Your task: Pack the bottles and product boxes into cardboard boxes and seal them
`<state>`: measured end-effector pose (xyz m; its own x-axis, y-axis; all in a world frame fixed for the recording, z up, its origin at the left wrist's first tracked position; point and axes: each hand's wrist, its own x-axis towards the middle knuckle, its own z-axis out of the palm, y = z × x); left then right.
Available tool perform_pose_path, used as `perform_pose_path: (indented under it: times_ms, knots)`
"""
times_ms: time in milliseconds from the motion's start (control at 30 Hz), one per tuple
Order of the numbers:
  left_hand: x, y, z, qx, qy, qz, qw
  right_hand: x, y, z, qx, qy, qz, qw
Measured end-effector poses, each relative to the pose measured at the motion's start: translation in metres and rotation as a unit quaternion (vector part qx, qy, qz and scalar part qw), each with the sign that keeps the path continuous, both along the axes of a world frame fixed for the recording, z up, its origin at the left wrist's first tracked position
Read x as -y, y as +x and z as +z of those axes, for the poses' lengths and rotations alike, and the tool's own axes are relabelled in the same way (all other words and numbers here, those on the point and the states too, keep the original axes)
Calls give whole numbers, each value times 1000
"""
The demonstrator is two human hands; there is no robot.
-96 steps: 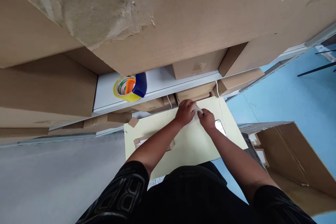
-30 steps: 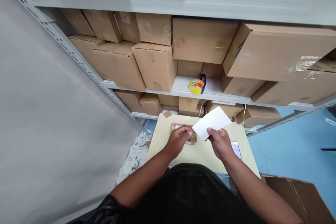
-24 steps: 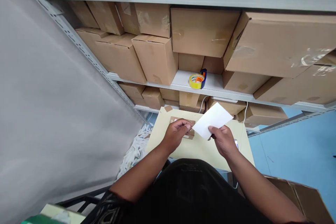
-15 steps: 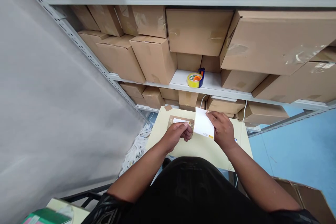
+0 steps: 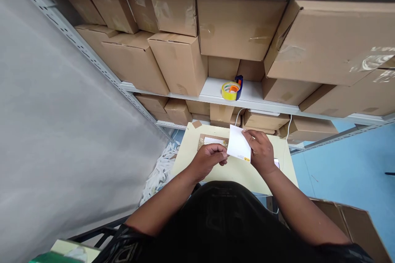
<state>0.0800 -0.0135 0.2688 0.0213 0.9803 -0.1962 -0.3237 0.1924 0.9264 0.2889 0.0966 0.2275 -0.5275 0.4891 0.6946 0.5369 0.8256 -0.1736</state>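
a white slip [image 5: 238, 147] is held just over the yellow table [image 5: 234, 178], beside a brown card [image 5: 212, 140], pinched at its right edge by the right hand [image 5: 262, 154] and nipped at its near corner by the curled left hand [image 5: 208, 159], seemingly to keep it steady.

Bright, even, diffuse light leaves only soft shadows under the shelf [image 5: 216, 90] and between the boxes [image 5: 179, 41], the paper [image 5: 238, 148] glares nearly blank white, packing tape [image 5: 373, 59] at right shines, and the wide lens bends and softens the edges.
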Motion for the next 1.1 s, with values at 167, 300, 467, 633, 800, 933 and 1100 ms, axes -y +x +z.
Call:
perform_pose_path:
  times_ms: [167, 300, 467, 633, 800, 933, 1100]
  knots:
    - [-4, -6, -2, -19, 9, -17, 1000, 2, -2, -6, 14, -46, -16, 999]
    - [-8, -7, -4, -44, 33, -24, 998, 5, -1, -13, 23, -80, -19, 996]
    - [-13, -5, -9, -54, 62, -9, 997, 16, -5, -27, 72, -103, 20, 992]
    - [-15, -3, -14, -65, 69, -6, 996, 29, -11, -38, 83, -113, 41, 989]
    - [-13, 0, -19, -70, 64, 5, 995, 31, -12, -47, 76, -112, 41, 990]
    - [-12, 1, -21, -106, 91, 20, 990, 37, -15, -46, 43, -187, 57, 980]
    - [-10, 0, -24, -215, 144, 48, 965, 54, -17, -25, -43, -392, 117, 912]
